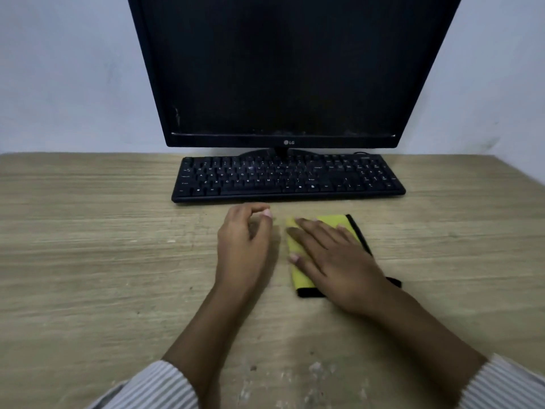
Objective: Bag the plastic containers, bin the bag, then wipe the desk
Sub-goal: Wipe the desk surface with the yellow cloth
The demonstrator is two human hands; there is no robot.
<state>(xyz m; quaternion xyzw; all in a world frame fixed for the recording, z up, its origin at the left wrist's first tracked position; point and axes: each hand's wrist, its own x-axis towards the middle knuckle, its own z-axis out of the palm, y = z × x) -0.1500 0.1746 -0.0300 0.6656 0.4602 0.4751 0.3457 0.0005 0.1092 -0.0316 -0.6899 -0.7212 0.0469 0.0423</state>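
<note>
A black flat-screen monitor [284, 69] is set at the back of the light wood-grain desk [88, 246], with a black keyboard [287, 178] placed directly before it. Nearer the front edge, a folded yellow cloth with black trim [298, 273] is laid flat under the right hand [333, 258]. The left hand [244, 246] is held just beside the cloth, to its left.

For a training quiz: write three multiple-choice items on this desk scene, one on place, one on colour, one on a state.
1. Where does the cloth lie?
A. in front of the keyboard
B. on the keyboard
C. behind the monitor

2. What colour is the cloth?
A. red with white edging
B. yellow with black edging
C. plain blue

3. What is the right hand doing?
A. gripping a bag
B. typing
C. pressing flat on the cloth

Answers: A, it lies on the desk nearer than the keyboard; B, yellow face, black border; C, straight fingers spread on it.
</note>
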